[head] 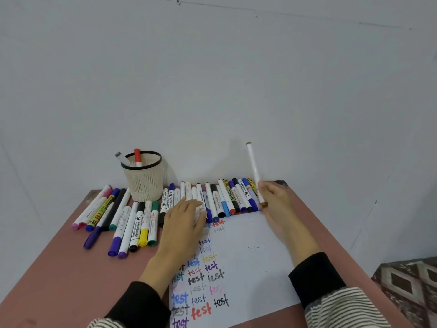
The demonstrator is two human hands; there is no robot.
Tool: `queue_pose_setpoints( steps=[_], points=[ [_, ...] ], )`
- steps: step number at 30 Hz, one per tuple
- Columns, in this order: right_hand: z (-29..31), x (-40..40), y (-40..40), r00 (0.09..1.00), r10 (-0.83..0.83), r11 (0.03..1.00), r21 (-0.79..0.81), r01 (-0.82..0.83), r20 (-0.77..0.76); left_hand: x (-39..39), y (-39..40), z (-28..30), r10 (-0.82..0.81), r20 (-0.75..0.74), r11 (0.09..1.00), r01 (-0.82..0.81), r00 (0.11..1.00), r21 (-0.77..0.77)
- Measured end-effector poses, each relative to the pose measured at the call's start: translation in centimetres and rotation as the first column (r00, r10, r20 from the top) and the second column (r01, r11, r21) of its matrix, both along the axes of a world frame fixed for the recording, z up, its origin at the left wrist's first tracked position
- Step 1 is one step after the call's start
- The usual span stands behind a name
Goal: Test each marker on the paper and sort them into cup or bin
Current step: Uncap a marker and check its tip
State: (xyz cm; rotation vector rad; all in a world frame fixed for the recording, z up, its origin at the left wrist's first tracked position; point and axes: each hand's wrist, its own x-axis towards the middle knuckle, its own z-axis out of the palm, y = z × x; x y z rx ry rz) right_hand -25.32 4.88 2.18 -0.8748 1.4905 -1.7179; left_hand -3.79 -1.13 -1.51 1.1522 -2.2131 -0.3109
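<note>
My right hand grips a white marker near its lower end, and the marker stands almost upright above the paper's far right corner. My left hand lies with straight fingers over the row of markers at the far edge of the white paper. Coloured "test" words cover the paper's left part. A cream mesh cup at the back holds a red-capped and a grey-capped marker. More markers lie in a loose pile to the left of the cup. No bin is in view.
The reddish-brown table stands against a pale wall. Its right edge runs close to my right arm. A patterned cloth or rug shows past that edge at lower right.
</note>
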Motion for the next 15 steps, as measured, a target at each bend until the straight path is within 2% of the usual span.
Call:
queue_pose_setpoints(
  steps=[3,8,10,13,15],
  points=[
    [0.3,1.6,0.3,0.993,0.099,0.994,-0.045,-0.097,0.059,0.2,0.3,0.4,-0.011,-0.122,1.000,0.008,0.993,-0.025],
    [0.8,2.8,0.5,0.981,0.102,0.993,-0.069,-0.092,0.164,0.4,0.2,0.1,-0.022,-0.195,1.000,0.018,0.981,-0.023],
    [0.9,2.7,0.4,0.987,0.077,0.996,-0.050,-0.071,0.141,0.4,0.1,0.0,-0.021,-0.204,1.000,0.018,0.979,-0.019],
    [0.8,2.6,0.7,0.997,0.075,0.997,-0.020,-0.075,0.027,0.3,0.2,0.0,-0.023,-0.205,1.000,0.019,0.979,-0.020],
    [0.6,2.4,0.9,0.995,0.088,0.996,-0.022,-0.087,0.042,0.3,0.1,-0.1,-0.024,-0.203,1.000,0.022,0.979,-0.011]
  ],
)
